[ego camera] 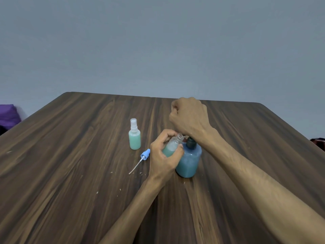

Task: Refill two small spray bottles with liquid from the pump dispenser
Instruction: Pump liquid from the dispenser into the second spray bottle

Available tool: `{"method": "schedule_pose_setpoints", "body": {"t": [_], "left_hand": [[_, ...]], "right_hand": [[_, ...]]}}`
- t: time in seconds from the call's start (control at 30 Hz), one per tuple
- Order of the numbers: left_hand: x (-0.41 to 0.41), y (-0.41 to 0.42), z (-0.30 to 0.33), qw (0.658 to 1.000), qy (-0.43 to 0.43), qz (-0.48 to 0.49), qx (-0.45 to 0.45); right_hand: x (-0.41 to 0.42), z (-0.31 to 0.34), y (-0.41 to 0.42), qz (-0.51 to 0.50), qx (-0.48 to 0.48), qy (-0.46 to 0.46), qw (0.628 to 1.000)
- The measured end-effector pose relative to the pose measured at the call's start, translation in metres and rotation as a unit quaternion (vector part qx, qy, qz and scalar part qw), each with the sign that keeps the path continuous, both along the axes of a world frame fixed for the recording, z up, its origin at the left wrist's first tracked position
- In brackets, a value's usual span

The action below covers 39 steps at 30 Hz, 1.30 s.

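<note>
My left hand (162, 160) grips a small clear spray bottle (173, 144) with no cap, part full of green liquid. It is tilted so its open neck meets the clear nozzle of the blue pump dispenser (189, 164). My right hand (190, 117) is a fist above the dispenser, its heel down on the pump head, which is hidden under the wrist. A second small spray bottle (135, 138), capped and full of green liquid, stands upright to the left. A blue spray cap with its dip tube (145, 154) lies on the table between that bottle and my left hand.
Everything sits on a dark wooden table (70, 173) with small white specks near the cap. A purple object (8, 114) lies beyond the table's left edge, and something dark red (318, 140) beyond the right edge. A plain grey wall stands behind.
</note>
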<state>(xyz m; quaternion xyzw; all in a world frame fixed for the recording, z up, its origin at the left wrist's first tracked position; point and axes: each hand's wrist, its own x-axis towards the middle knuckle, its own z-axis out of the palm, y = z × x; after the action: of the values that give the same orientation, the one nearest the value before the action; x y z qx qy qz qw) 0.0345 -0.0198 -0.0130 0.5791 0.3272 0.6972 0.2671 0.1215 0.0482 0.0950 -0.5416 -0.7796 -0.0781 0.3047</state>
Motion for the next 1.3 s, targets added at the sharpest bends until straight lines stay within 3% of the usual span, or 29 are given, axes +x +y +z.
{"method": "schedule_pose_setpoints", "body": {"t": [0.73,0.93,1.1,1.3], "left_hand": [[0.001,-0.001,0.0,1.0,0.011,0.012,0.001],[0.001,0.0,0.001,1.0,0.01,0.009,0.011],[0.001,-0.001,0.002,1.0,0.009,0.014,0.01],[0.001,0.0,0.001,1.0,0.01,0.013,0.005]], "right_hand": [[0.0,0.003,0.004,0.001,0.013,0.029,0.999],[0.001,-0.008,0.002,-0.021,-0.006,-0.003,1.0],[0.001,0.002,0.005,-0.003,0.034,0.027,0.999],[0.001,-0.003,0.002,-0.015,-0.001,0.02,1.0]]}}
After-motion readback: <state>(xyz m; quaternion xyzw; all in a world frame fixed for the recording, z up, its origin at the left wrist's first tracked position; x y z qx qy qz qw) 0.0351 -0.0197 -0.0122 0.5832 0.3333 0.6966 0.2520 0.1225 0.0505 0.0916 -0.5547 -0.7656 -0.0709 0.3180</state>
